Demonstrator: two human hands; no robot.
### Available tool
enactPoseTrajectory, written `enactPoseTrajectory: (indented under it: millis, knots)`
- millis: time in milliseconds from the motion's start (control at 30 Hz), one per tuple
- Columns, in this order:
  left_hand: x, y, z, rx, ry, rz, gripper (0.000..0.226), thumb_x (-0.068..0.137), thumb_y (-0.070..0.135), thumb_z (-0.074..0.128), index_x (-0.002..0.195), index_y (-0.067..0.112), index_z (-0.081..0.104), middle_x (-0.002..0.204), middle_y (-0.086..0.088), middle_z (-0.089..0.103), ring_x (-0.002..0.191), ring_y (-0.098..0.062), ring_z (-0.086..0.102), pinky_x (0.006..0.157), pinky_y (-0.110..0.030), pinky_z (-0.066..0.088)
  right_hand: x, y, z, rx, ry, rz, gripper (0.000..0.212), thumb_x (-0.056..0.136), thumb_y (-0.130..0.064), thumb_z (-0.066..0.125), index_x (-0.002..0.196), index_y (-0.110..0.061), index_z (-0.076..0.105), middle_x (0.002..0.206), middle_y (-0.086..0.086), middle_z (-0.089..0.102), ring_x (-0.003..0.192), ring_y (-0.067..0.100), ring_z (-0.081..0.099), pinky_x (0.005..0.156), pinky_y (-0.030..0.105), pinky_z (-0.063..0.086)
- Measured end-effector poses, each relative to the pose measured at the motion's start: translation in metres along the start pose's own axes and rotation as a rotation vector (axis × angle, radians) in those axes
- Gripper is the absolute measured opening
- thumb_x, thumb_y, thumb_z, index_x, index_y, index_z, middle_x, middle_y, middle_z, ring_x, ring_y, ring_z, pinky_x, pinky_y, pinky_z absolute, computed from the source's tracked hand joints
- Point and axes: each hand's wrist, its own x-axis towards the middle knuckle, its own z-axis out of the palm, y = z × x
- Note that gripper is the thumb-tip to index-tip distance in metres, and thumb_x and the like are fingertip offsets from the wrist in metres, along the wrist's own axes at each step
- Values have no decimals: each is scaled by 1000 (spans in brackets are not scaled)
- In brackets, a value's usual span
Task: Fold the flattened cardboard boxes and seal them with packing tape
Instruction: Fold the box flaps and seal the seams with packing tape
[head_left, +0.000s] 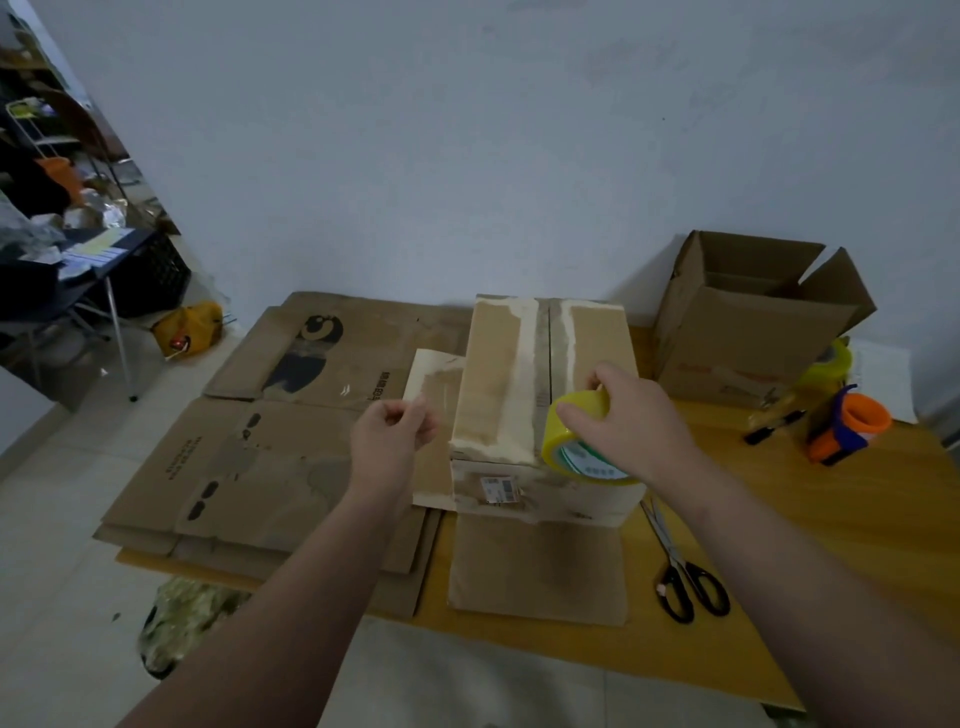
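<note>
Yellow tape roll (584, 441) gripped under right hand (631, 415), against box (540, 395).

Cardboard boxes (498, 374), scissors (685, 577) on yellow table (789, 561)

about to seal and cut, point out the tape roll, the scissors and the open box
tape roll (563, 434): head view, yellow outer band
scissors (674, 562): head view, where blades meet handles
open box (743, 343): head view, front wall

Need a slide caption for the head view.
Right hand grips a yellow tape roll at a folded cardboard box; left hand pinches what looks like the tape end, flattened boxes stacked alongside.
</note>
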Motion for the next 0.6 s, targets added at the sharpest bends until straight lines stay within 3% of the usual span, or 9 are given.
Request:
enactPoseTrajectory:
  millis: [267,467,600]
  knots:
    - [-9,-34,-13,-22,18,-215,17,92,17,62,92,1,67,86,-12,69,81,-18,67,66,-21,54,8,-23,10,-323,-74,-138,28,89,-46,54,95,-22,42,78,-4,54,69,15,53,53,31,42]
    - [-5,-44,-17,-38,72,-248,15,92,14,62,94,0,63,85,-13,67,74,-17,65,67,-25,53,7,-22,30,-337,-41,-192,37,85,-55,52,101,-22,45,90,-4,53,83,17,52,62,30,39]
    - [-9,-44,-11,-139,111,-232,9,90,11,64,88,6,57,78,-8,63,72,-15,63,67,-25,54,0,-8,27,-217,48,-214,26,83,-38,56,96,-22,41,92,-3,48,88,21,49,71,31,32]
